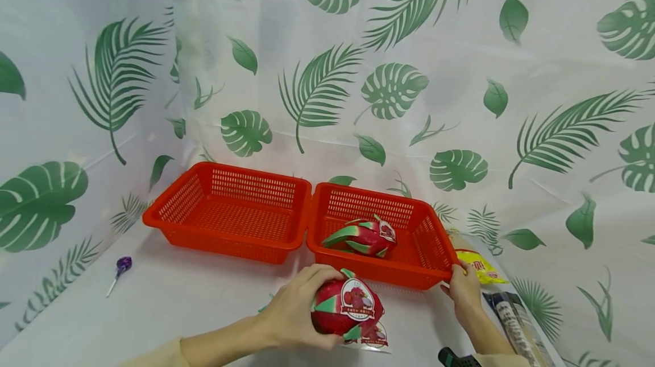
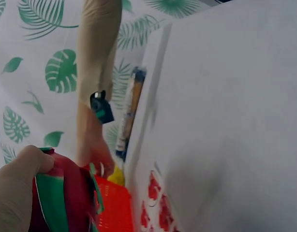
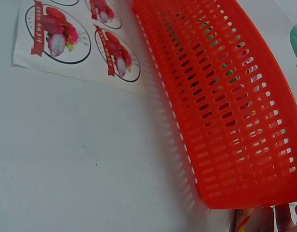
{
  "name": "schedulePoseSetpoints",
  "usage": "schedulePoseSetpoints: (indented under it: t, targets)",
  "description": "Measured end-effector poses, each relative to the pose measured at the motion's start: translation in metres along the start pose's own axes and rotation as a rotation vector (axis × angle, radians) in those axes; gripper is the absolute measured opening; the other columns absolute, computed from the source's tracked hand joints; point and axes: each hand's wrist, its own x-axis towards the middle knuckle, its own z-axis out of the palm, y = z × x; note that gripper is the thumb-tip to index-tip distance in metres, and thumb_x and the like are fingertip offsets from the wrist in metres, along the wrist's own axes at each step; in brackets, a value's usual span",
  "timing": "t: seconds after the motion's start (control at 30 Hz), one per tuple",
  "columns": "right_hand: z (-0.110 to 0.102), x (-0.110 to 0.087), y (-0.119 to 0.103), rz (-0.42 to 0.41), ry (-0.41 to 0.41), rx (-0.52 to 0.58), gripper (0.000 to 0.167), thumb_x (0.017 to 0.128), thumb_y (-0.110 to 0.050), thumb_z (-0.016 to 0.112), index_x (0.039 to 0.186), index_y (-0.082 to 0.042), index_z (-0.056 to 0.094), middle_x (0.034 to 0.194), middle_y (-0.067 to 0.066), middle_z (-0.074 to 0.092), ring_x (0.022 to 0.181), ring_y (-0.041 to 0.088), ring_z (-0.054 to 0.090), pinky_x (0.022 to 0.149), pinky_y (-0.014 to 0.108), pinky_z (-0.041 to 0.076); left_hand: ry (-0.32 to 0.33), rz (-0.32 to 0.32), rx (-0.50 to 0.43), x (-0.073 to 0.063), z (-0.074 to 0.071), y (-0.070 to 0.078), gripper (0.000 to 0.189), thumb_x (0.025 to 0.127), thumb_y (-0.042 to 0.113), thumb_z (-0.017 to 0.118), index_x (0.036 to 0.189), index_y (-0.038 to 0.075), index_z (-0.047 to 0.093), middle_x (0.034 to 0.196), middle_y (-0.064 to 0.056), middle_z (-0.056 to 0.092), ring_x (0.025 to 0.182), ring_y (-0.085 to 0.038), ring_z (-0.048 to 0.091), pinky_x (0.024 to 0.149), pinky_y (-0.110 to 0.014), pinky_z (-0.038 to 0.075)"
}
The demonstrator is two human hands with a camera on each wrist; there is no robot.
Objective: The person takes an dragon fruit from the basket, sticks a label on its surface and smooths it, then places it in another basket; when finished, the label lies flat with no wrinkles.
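My left hand [image 1: 291, 316] grips a red dragon fruit [image 1: 330, 321] with green scales, above the table in front of the baskets. A round label is stuck on its side. Close up in the left wrist view, the thumb presses on the dragon fruit [image 2: 66, 193]. My right hand [image 1: 464, 290] holds the front right corner of the right red plastic basket [image 1: 368, 271]; in the right wrist view only its fingertips [image 3: 284, 220] show, beneath the basket rim. Inside that basket lies another labelled dragon fruit [image 1: 365, 237]. Below the held fruit is a sheet of round stickers [image 1: 377, 339], partly hidden.
A second red basket [image 1: 225, 246], with nothing in it, stands against the right one. At far left lies a purple lollipop [image 1: 123, 264]. Beyond my right hand are a yellow bag [image 1: 481, 267] and a long clear package [image 1: 514, 318]. A leaf-patterned curtain [image 1: 327, 145] encloses the table.
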Motion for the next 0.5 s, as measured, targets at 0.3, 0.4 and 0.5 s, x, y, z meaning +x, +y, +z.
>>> schedulePoseSetpoints:
  t: [0.3, 0.4, 0.5]
  targets:
    - [0.000, 0.000, 0.001, 0.011, 0.021, 0.000, 0.056, 0.102, -0.030, 0.023, 0.149, -0.003, 0.012, 0.142, 0.024, 0.030, 0.114, 0.033, 0.042, 0.074, 0.023, 0.051, -0.061, -0.004, 0.000, 0.040, -0.006, 0.004, 0.073, 0.064, 0.047, 0.079, 0.126, 0.026, 0.044, 0.123, 0.013, 0.048, 0.108, -0.005, 0.046, 0.078, -0.027, 0.050]
    - [0.000, 0.001, 0.001, 0.018, 0.019, 0.000, 0.056, 0.102, -0.030, 0.023, 0.149, -0.003, 0.011, 0.143, 0.023, 0.030, 0.113, 0.033, 0.042, 0.079, 0.026, 0.051, -0.063, 0.003, -0.005, 0.054, -0.006, 0.005, 0.074, 0.065, 0.046, 0.079, 0.126, 0.025, 0.044, 0.124, 0.011, 0.047, 0.110, -0.006, 0.046, 0.078, -0.022, 0.050]
    - [0.001, 0.001, 0.000, 0.018, 0.015, -0.005, 0.056, 0.102, -0.029, 0.023, 0.149, -0.003, 0.011, 0.143, 0.024, 0.030, 0.113, 0.033, 0.042, 0.082, 0.029, 0.051, -0.062, 0.011, -0.010, 0.068, -0.005, 0.005, 0.074, 0.066, 0.044, 0.079, 0.127, 0.024, 0.044, 0.125, 0.009, 0.048, 0.110, -0.007, 0.047, 0.077, -0.019, 0.049]
